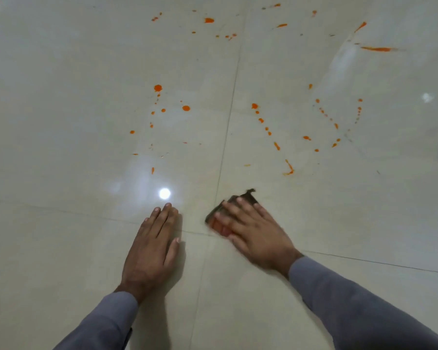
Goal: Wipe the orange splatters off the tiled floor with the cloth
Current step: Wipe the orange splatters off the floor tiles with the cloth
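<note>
From the head view we look down on a glossy pale tiled floor [61,122] with thin grout lines crossing near the hands. Our right hand [253,231] lies flat, fingers straight and spread, pressing a small dark crumpled cloth [240,198] onto the floor just right of the lengthwise grout line; the cloth shows an orange-red stain at its near-left edge, and the hand is slightly blurred. Our left hand [153,246] rests open on the floor just left of that line, palm down and fingers together, holding nothing and apparently serving as a brace. Grey sleeves cover both forearms.

The orange splatters [158,88] lie farther out: one cluster of drops beyond the left hand, a dotted trail and streaks beyond the cloth on the right-hand tile, and more spots and long streaks towards the floor's far edge of the view. The tile around the cloth looks nearly free of orange, with only a faint smear.

We judge the wiping under way but early, since most marks remain. The next move calls for pushing the cloth forward under steady flat pressure into the nearest streaks ahead of it, likely shifting the bracing hand forward to reach.
</note>
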